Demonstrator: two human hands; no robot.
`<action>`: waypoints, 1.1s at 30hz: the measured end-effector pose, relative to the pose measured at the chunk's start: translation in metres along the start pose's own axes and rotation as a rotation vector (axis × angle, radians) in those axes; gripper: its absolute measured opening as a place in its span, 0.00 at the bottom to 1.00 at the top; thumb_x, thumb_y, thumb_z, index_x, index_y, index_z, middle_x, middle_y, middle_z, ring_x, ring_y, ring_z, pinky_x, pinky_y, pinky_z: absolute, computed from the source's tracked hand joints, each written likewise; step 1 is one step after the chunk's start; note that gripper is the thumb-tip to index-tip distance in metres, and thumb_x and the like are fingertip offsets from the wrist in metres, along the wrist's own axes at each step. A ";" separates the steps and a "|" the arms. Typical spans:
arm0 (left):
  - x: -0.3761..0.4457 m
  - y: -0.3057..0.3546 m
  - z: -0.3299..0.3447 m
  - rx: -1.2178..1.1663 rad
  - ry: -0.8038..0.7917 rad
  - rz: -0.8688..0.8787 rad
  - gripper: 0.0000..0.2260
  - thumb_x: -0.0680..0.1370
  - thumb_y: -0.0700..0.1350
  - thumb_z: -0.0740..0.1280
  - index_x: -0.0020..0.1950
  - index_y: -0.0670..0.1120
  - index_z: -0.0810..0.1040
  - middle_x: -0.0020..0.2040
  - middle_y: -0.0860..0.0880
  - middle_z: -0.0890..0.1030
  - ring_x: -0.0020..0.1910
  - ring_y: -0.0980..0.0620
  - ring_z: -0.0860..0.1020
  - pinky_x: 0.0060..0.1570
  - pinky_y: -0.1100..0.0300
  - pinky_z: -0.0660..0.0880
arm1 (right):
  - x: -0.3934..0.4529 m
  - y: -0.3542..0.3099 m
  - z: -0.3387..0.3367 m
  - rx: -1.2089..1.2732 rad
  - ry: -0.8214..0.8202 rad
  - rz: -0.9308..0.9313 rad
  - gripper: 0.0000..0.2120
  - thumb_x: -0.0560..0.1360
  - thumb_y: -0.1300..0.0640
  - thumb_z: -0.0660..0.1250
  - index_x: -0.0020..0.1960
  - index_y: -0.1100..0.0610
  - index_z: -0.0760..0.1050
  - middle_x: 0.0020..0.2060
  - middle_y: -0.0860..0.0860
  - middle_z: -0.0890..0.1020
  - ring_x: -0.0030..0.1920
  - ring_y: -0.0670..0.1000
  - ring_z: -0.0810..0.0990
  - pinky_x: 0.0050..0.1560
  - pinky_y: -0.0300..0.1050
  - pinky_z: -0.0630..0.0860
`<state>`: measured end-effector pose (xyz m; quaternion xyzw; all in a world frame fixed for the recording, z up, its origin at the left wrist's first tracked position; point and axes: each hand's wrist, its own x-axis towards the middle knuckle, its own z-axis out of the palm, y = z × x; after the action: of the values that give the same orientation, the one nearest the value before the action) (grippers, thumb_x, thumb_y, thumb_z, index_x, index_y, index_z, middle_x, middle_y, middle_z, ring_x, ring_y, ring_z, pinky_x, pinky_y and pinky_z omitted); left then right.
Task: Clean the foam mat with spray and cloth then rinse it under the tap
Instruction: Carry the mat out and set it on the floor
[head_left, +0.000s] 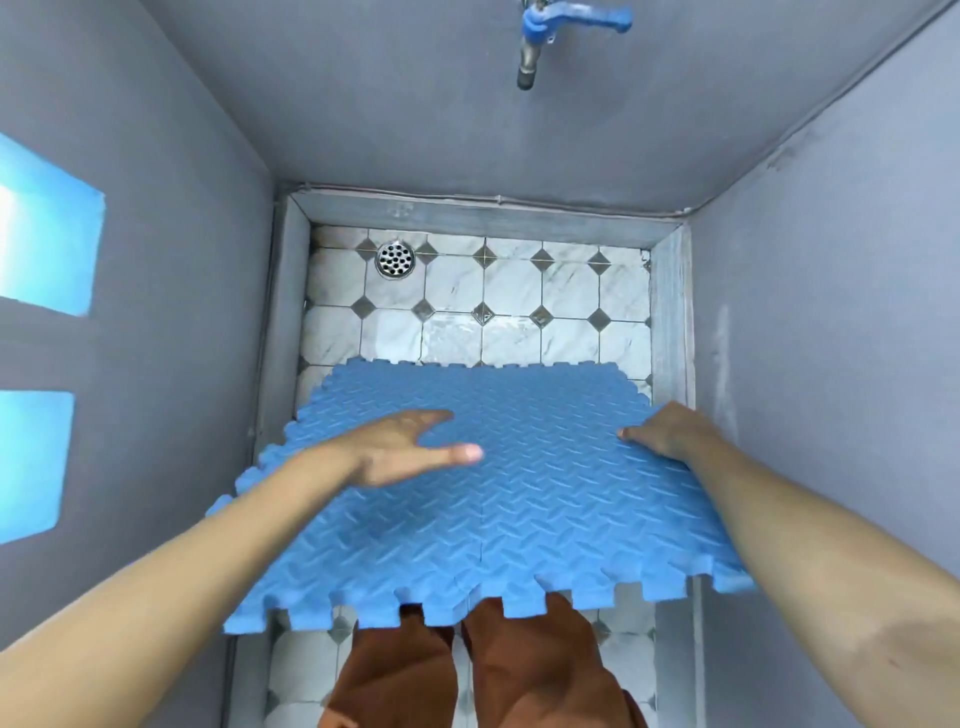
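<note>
A blue foam mat (519, 509) with a ridged surface and jigsaw edges is held roughly level above the tiled floor, in front of my legs. My left hand (410, 449) lies flat on top of the mat, fingers spread, near its left-middle. My right hand (662, 431) grips the mat's right edge, thumb on top and fingers hidden underneath. A tap (540, 36) with a blue handle sticks out of the far wall, high above the mat; no water runs from it. No spray bottle or cloth is in view.
Grey walls close in on the left, right and far side. The wet tiled floor (519, 291) has a round metal drain (396, 259) at the far left. Two bright window openings (41, 234) sit in the left wall. My brown trousers (467, 670) show below the mat.
</note>
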<state>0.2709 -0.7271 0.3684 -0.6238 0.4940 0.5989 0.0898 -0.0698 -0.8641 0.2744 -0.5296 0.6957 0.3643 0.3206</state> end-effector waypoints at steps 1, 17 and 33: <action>-0.011 0.018 0.016 0.009 -0.067 0.104 0.40 0.70 0.72 0.60 0.78 0.59 0.52 0.78 0.57 0.53 0.77 0.55 0.52 0.75 0.55 0.48 | 0.002 -0.001 -0.001 -0.011 -0.004 0.005 0.38 0.62 0.31 0.71 0.60 0.57 0.76 0.59 0.55 0.79 0.57 0.58 0.78 0.55 0.48 0.75; -0.027 0.044 0.133 0.213 0.258 0.328 0.41 0.72 0.29 0.54 0.77 0.51 0.36 0.78 0.50 0.37 0.76 0.52 0.36 0.71 0.61 0.33 | -0.095 -0.012 -0.013 -0.420 0.077 -0.172 0.31 0.78 0.32 0.44 0.79 0.41 0.49 0.80 0.50 0.41 0.79 0.57 0.38 0.70 0.73 0.38; -0.022 0.055 0.159 0.291 0.369 0.279 0.37 0.73 0.29 0.52 0.79 0.49 0.45 0.80 0.49 0.46 0.78 0.49 0.47 0.75 0.58 0.45 | -0.155 0.049 0.004 -0.292 0.071 -0.114 0.41 0.68 0.20 0.47 0.76 0.38 0.55 0.79 0.46 0.50 0.77 0.63 0.52 0.68 0.68 0.59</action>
<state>0.1309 -0.6318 0.3708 -0.6290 0.6641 0.4042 0.0038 -0.0811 -0.7739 0.4092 -0.6217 0.6151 0.4240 0.2355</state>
